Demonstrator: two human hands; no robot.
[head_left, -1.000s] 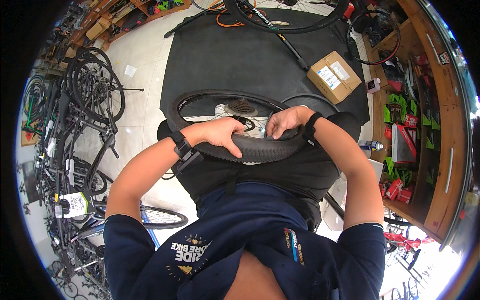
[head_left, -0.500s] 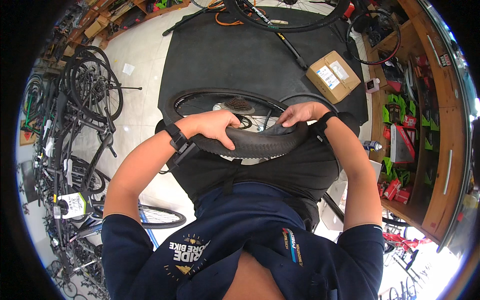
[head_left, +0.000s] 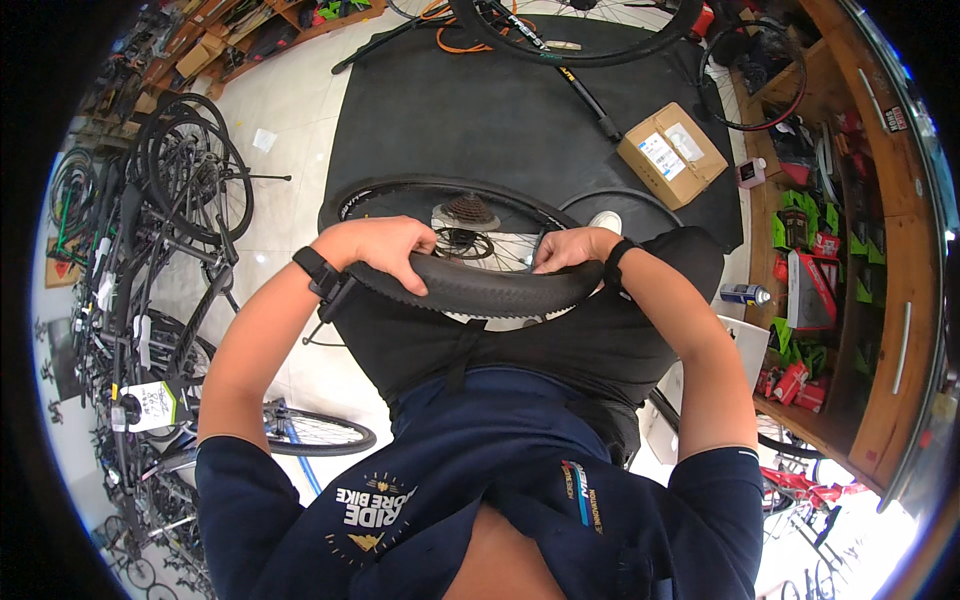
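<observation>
A bicycle wheel with a black knobbly tyre [head_left: 490, 288] rests against my thighs, tilted so its spokes and rear cassette [head_left: 467, 212] face up. Beneath the cassette shows a brake disc [head_left: 463, 243]. My left hand [head_left: 385, 255] is wrapped over the tyre's near left part, thumb on the tread and fingers over the inner side. On the near right, my right hand [head_left: 572, 250] has its fingers closed at the tyre's inner edge, by the rim. Whatever is pinched between those fingertips is hidden.
Ahead lies a black mat [head_left: 440, 110] with a cardboard box [head_left: 672, 155] on its right. Another bicycle wheel [head_left: 580, 30] is at the far edge. Bicycles [head_left: 190, 180] crowd the left. A wooden shelf [head_left: 880, 215] runs along the right, with a spray can [head_left: 745, 294] before it.
Both hands have moved left along the tyre. The dark flap beside my right fingers has dropped out of sight, and a white shoe now shows beyond that hand.
</observation>
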